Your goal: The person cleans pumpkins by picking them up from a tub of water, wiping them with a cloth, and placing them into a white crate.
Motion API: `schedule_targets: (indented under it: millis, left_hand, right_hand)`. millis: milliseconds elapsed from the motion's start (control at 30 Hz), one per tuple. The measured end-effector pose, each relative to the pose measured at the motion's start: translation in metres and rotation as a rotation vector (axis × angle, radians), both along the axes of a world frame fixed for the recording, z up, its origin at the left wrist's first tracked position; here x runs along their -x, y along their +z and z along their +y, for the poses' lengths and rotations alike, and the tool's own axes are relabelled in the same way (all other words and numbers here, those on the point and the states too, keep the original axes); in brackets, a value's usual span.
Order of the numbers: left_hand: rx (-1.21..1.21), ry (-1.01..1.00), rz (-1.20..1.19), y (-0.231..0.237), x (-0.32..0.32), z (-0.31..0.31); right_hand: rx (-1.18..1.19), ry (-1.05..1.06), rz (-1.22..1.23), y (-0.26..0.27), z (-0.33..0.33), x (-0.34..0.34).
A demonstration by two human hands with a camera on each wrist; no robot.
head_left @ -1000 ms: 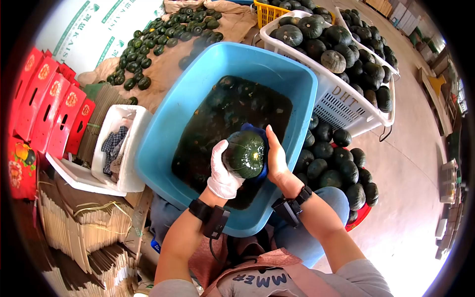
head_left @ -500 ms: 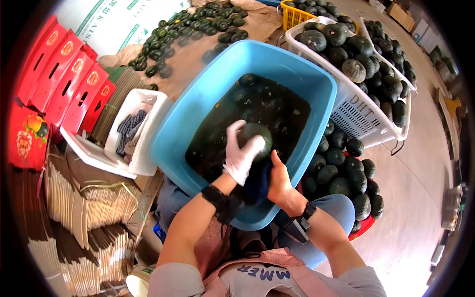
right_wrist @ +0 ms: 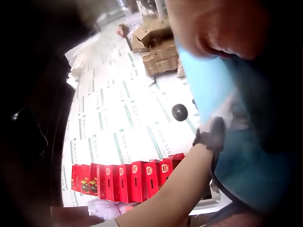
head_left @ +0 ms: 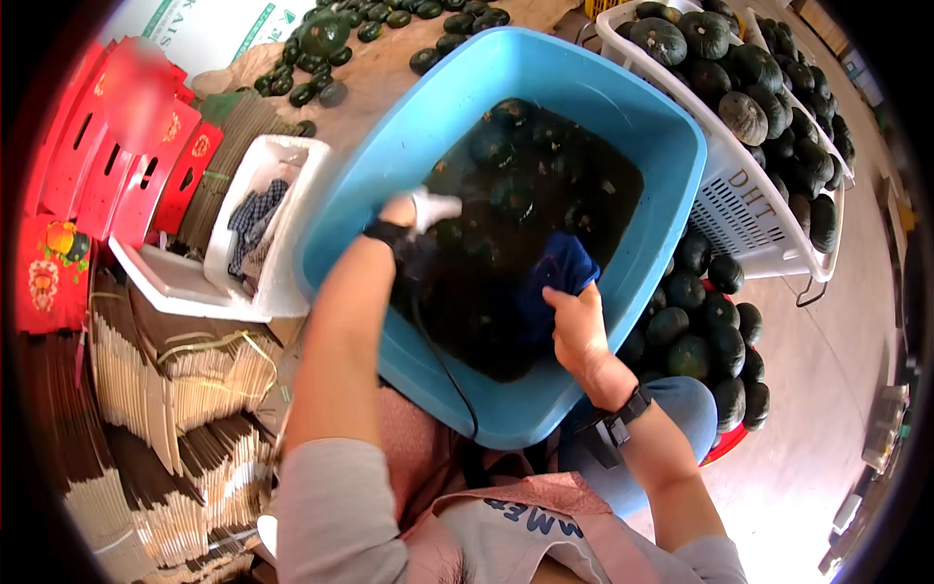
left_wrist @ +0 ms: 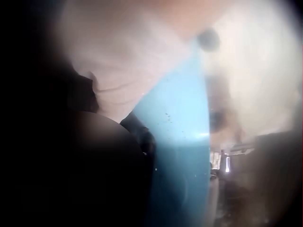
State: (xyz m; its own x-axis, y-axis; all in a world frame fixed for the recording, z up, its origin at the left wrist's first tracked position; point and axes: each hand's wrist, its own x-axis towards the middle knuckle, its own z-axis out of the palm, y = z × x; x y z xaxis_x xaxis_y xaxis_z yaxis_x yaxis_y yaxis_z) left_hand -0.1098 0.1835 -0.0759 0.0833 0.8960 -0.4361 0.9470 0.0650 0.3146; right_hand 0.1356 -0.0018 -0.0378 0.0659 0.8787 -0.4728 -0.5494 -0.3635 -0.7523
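Observation:
My left hand (head_left: 428,208), in a white glove and blurred, is over the left side of the blue tub (head_left: 671,127) with nothing in its grip. A round green pumpkin (head_left: 324,33), larger in view than those around it, appears over the pile at the far left; the right wrist view shows a dark round one (right_wrist: 180,112) against the white printed sheet. My bare right hand (head_left: 582,329) grips a wet dark blue cloth (head_left: 564,273) at the tub's right side. Several dark green pumpkins (head_left: 491,146) lie in the murky water.
White crates (head_left: 720,209) heaped with pumpkins stand at the right, above a red basin (head_left: 725,446) holding more. To the left are a foam box (head_left: 316,156) with checked cloth in it, red cartons (head_left: 107,165) and stacked flattened cardboard (head_left: 214,380). Small pumpkins (head_left: 370,31) lie on brown sheeting.
The pumpkin held between both hands has left them and now appears at the far left. My left hand has swung left; the right keeps the blue cloth, lower and farther right.

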Motion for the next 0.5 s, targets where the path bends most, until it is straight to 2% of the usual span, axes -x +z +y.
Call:
schedule_targets:
  millis: [33, 67, 100, 167, 233, 267, 300, 367, 400, 433, 467, 500]
  left_hand:
    - [0.225, 0.171, 0.029, -0.017, -0.001, -0.004]
    - [0.012, 0.271, -0.023, -0.072, 0.007, -0.011]
    - [0.099, 0.434, -0.071, -0.122, 0.01, -0.007]
    - [0.165, 0.627, 0.139, -0.051, -0.049, -0.034]
    - [0.26, 0.601, 0.064, -0.084, -0.047, -0.032]
    - [0.309, 0.552, -0.078, -0.089, -0.044, -0.032]
    - [0.309, 0.549, -0.08, -0.104, -0.043, -0.032]
    - [0.381, 0.782, -0.833, -0.124, -0.042, -0.034]
    - [0.705, 0.674, -1.233, -0.073, -0.054, -0.044]
    - [0.701, 0.67, -1.214, -0.031, -0.069, -0.056]
    - [0.741, 0.647, -1.432, 0.004, -0.085, -0.073]
    - [0.778, 0.617, -1.65, 0.022, -0.094, -0.087]
  right_hand:
    - [-0.025, 0.018, -0.045, -0.004, 0.003, 0.003]
    - [-0.035, 0.008, 0.019, -0.001, 0.005, 0.006]
    - [-0.031, 0.043, -0.066, -0.003, 0.006, 0.007]
    - [0.012, 0.029, -0.127, -0.013, 0.007, 0.006]
    - [0.008, 0.02, -0.15, -0.011, 0.01, 0.002]
    - [0.052, 0.095, -0.218, -0.007, 0.012, -0.001]
    - [0.102, 0.171, -0.28, -0.005, 0.011, -0.004]
    - [0.129, 0.25, -0.313, -0.014, 0.011, -0.007]
    - [0.001, 0.239, -0.339, -0.025, 0.009, -0.003]
    - [-0.129, 0.22, -0.364, -0.029, 0.008, 0.001]
    - [-0.081, 0.277, -0.274, -0.008, 0.007, 0.004]
    - [-0.29, 0.376, -0.223, -0.01, 0.008, 0.008]
